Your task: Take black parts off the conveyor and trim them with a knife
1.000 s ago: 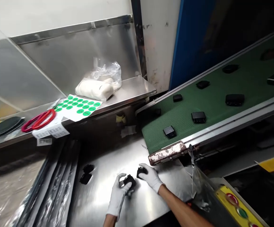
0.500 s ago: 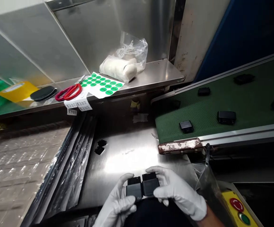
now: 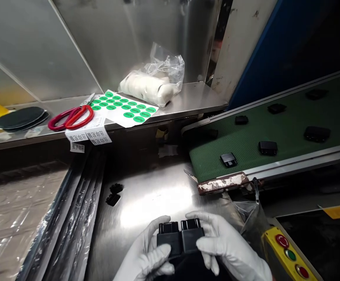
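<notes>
My left hand (image 3: 151,249), in a white glove, grips a black plastic connector housing (image 3: 169,242) between thumb and fingers. A second black connector housing (image 3: 192,239) is held by my gloved right hand (image 3: 221,244). The two housings stand side by side, narrow plug ends pointing away from me, just above the front of the steel table (image 3: 146,218). Fingers partly hide their outer sides. Two small black parts (image 3: 114,194) lie on the table to the left.
On the right, a green conveyor belt (image 3: 246,136) carries several black housings. Clear plastic trays (image 3: 20,218) are stacked at left. The shelf (image 3: 193,95) holds red-handled scissors (image 3: 73,117), green round stickers (image 3: 129,109) and a bagged white roll (image 3: 146,88). A yellow button box (image 3: 290,253) stands lower right.
My view has shifted closer and somewhat to the right. Both hands still hold the two housings, now tilted so their plug ends show more. Housings on the belt have moved toward its near end.
</notes>
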